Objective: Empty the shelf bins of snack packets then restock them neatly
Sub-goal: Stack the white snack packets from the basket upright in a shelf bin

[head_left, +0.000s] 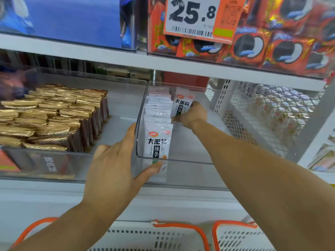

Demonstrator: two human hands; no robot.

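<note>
White packet (pixel 182 105) gripped by right hand (pixel 192 115), base hidden; left hand (pixel 116 160) open against bin (pixel 181 161).

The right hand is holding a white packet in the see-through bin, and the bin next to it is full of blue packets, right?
Not quite. The head view shows the neighbouring bin holds gold packets, not blue ones. The rest is right: the right hand grips a white packet inside the clear bin.
</note>
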